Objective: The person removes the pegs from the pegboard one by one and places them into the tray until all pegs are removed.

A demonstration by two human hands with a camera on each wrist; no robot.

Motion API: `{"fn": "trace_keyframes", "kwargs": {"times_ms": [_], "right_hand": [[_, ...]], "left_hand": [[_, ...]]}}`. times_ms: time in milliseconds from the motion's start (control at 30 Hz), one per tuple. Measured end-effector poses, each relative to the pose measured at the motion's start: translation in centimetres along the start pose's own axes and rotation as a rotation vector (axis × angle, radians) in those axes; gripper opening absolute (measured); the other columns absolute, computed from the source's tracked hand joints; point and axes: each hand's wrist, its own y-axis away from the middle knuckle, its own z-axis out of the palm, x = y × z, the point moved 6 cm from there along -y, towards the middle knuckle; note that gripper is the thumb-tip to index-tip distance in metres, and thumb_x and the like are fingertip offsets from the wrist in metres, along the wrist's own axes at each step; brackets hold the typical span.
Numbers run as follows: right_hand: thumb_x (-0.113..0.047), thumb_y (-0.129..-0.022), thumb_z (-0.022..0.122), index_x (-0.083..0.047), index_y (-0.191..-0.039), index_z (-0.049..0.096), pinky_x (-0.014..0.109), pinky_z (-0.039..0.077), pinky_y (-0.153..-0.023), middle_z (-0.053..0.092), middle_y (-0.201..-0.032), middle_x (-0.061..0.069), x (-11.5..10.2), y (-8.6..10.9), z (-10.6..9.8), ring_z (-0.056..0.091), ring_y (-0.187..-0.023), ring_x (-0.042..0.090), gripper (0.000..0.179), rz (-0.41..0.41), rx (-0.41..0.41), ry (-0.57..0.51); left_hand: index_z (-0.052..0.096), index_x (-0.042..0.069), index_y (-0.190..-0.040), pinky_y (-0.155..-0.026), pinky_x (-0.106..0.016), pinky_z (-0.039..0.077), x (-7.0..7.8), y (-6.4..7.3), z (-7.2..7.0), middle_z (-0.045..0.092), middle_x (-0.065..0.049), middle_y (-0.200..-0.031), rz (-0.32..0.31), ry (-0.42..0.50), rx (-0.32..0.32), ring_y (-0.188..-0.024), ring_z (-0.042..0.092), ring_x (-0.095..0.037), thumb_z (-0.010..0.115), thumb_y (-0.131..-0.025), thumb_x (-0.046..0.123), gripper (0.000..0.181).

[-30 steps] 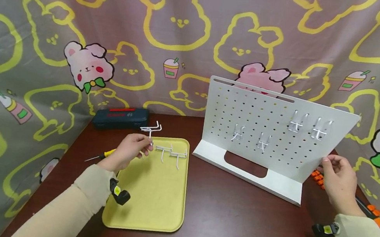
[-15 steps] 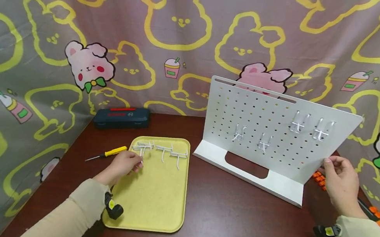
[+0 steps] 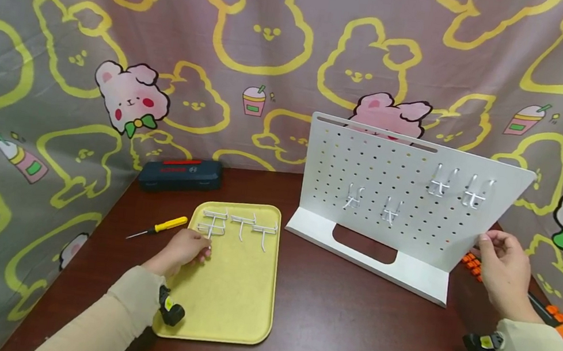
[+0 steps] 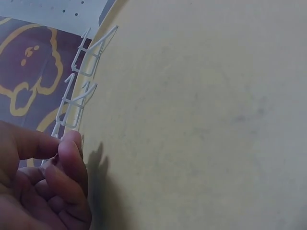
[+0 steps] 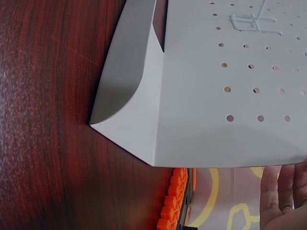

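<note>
My left hand (image 3: 185,250) is over the left part of the yellow tray (image 3: 225,302), its thumb and index finger pinching the prong of a white wire hook (image 3: 210,229). Just behind it lies another white hook (image 3: 215,214). Two more hooks, one (image 3: 243,220) beside the other (image 3: 265,230), rest at the tray's far end; the left wrist view shows hooks (image 4: 72,103) along the tray edge. At the right, a white pegboard (image 3: 380,175) stands upright with several hooks (image 3: 439,186) mounted on it. My right hand (image 3: 504,270) grips the board's right side edge.
A yellow-handled screwdriver (image 3: 168,224) lies left of the tray. Behind it sits a dark blue case (image 3: 179,174). An orange-and-black item (image 5: 175,196) lies behind the pegboard's right edge. A patterned curtain (image 3: 287,37) hangs at the back.
My left hand has come down from above the tray's far end and drawn nearer, lowering a hook into the tray area. The right hand stays on the pegboard edge.
</note>
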Motion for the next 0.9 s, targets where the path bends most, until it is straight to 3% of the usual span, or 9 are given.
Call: {"fn": "trace_keyframes", "kwargs": {"times_ms": [200,400,700,900], "right_hand": [[-0.022,-0.110,0.047,-0.002,-0.113,0.050,0.005,0.049,-0.068,0.051,-0.104,0.004,0.03,-0.04,-0.08,0.054,-0.081,-0.006,0.021,-0.015,0.001,-0.003],[-0.026,-0.110,0.047,-0.013,-0.109,0.051,0.005,0.048,-0.069,0.050,-0.107,0.004,0.10,-0.05,0.00,0.055,-0.088,0.000,0.013,0.010,-0.005,-0.005],[-0.021,-0.109,0.049,-0.012,-0.107,0.051,0.006,0.049,-0.070,0.049,-0.100,-0.002,-0.11,0.02,-0.09,0.056,-0.084,-0.005,0.009,-0.017,0.013,-0.047],[-0.021,-0.110,0.048,-0.012,-0.108,0.051,0.005,0.048,-0.069,0.050,-0.101,-0.002,0.00,-0.02,-0.02,0.056,-0.084,-0.004,0.010,-0.006,0.012,-0.041]], "left_hand": [[0.068,-0.001,-0.086,-0.056,-0.026,0.042,-0.16,-0.10,0.23,0.064,-0.003,-0.071,-0.009,-0.001,-0.029,-0.060,0.056,-0.012,0.053,-0.105,0.011,0.028],[0.067,0.000,-0.089,-0.055,-0.026,0.043,-0.01,0.01,0.38,0.064,-0.003,-0.073,-0.015,-0.005,-0.048,-0.060,0.056,-0.012,0.055,-0.105,0.012,0.024],[0.068,-0.001,-0.092,-0.058,-0.028,0.045,0.02,0.32,-0.03,0.063,-0.005,-0.077,-0.002,-0.053,-0.024,-0.065,0.056,-0.016,0.057,-0.104,0.013,0.022],[0.067,0.000,-0.086,-0.057,-0.029,0.046,0.12,0.31,-0.44,0.063,-0.006,-0.074,0.028,-0.066,0.003,-0.064,0.056,-0.017,0.059,-0.102,0.012,0.021]]}}
